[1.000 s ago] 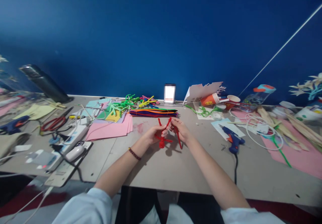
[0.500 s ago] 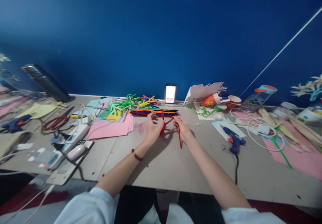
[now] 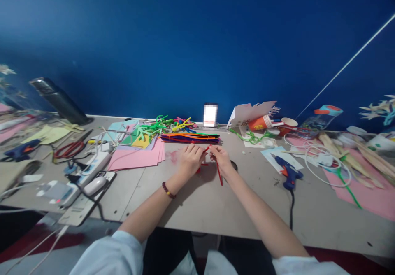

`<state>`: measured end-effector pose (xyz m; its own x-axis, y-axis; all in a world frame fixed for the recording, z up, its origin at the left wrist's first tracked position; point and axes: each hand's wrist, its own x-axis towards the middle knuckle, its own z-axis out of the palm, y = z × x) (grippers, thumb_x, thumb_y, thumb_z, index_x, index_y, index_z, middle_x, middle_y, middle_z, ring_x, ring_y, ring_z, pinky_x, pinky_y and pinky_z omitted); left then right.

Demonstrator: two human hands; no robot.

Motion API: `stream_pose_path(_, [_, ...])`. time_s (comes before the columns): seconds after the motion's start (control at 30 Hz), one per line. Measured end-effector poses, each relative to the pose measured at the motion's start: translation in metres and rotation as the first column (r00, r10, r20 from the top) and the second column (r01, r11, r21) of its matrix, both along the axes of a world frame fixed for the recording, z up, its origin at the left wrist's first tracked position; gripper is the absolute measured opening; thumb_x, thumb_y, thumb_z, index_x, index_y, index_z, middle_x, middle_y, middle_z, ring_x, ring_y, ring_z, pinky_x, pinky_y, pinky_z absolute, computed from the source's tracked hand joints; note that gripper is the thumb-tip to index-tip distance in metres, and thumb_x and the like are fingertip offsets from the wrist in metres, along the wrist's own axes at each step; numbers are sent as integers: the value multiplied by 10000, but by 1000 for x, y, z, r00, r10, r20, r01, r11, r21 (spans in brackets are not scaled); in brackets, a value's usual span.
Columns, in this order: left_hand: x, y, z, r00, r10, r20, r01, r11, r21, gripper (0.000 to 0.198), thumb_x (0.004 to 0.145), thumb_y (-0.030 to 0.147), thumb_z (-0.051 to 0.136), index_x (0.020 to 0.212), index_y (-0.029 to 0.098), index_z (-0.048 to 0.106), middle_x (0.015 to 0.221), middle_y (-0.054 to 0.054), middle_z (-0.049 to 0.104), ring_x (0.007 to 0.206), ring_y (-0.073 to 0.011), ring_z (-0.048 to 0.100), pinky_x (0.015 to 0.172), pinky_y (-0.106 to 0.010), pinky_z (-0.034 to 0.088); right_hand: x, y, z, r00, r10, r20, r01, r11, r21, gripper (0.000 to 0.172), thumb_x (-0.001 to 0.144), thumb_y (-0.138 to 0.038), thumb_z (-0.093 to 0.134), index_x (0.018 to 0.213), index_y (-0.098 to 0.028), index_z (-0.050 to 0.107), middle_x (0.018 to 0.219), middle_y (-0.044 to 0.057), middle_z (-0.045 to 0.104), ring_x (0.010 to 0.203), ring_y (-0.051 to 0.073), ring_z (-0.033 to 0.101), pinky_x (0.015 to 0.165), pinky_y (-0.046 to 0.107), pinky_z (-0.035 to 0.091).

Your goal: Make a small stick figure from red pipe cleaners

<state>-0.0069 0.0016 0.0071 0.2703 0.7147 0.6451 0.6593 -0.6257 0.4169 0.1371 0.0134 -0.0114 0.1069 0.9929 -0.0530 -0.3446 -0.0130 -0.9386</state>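
Note:
My left hand is closed over a red pipe-cleaner figure, mostly hidden under its fingers. My right hand pinches a red pipe cleaner strand that runs from the figure down toward me. Both hands meet near the middle of the grey table. Just beyond the fingers lies a flat bundle of straight coloured pipe cleaners. A beaded bracelet is on my left wrist.
Pink paper sheets and bent green and yellow pipe cleaners lie left of the hands. A blue glue gun lies to the right, another far left. Red scissors, a power strip, paper cups and a phone stand around.
Both hands moved away from me and lowered toward the table. My left hand turned palm down over the red figure, which now shows far less.

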Motion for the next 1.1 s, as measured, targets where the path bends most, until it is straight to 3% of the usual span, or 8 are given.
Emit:
stream_pose_path(0.2, [1,1,0,988,-13,153,27,995,-93,215,874,326,503,809,225,681,786,-93,651,816,-231,536,798,-370,377,3,-1,4,995,103,-8,-102,995,15,318,536,-398,798,736,-186,672,523,-49,563,470,77,471,428,200,368])
stream_pose_path(0.37, [5,0,3,880,-34,474,211,921,-326,217,804,408,583,817,223,696,735,-47,638,699,-179,515,684,-302,404,15,1,9,980,188,67,-193,978,80,292,582,-363,784,816,-204,712,643,-19,644,516,84,496,495,219,408])
stream_pose_path(0.43, [7,0,3,820,34,571,303,822,-483,271,772,462,600,789,204,683,672,-22,609,588,-143,479,577,-269,386,19,3,10,978,177,114,-190,976,108,253,609,-369,767,802,-212,719,686,-14,662,540,85,498,529,224,416])
stream_pose_path(0.53, [9,2,3,733,141,665,464,611,-641,345,694,518,655,746,176,654,568,7,543,476,-102,417,480,-241,327,24,5,10,972,154,176,-180,974,140,203,623,-369,758,752,-218,720,685,-22,657,588,94,513,587,225,423])
stream_pose_path(0.67, [8,6,3,599,169,783,674,421,-607,361,573,484,761,650,157,630,592,-22,562,544,-110,492,525,-238,355,25,6,7,972,173,161,-196,970,140,215,603,-396,770,711,-221,707,689,-32,656,658,110,556,668,230,441])
stream_pose_path(0.83, [7,6,-2,537,61,842,809,247,-534,376,577,509,760,584,168,603,598,-46,555,574,-142,520,581,-286,415,22,0,9,958,284,23,-285,956,75,297,553,-416,805,713,-198,681,651,-22,660,625,128,586,647,254,478])
stream_pose_path(0.97, [8,1,-1,506,120,854,825,220,-520,322,637,484,731,659,174,649,643,-69,607,579,-161,549,581,-307,434,19,-4,12,915,396,-79,-392,918,60,288,618,-418,776,747,-197,643,568,-33,622,501,123,575,545,259,483])
stream_pose_path(1.1, [11,-2,4,496,218,840,774,326,-542,244,682,405,700,753,171,695,782,-89,685,677,-186,609,606,-292,455,18,1,7,944,305,-126,-299,952,63,312,588,-403,798,701,-190,601,575,-44,600,470,94,544,497,236,478])
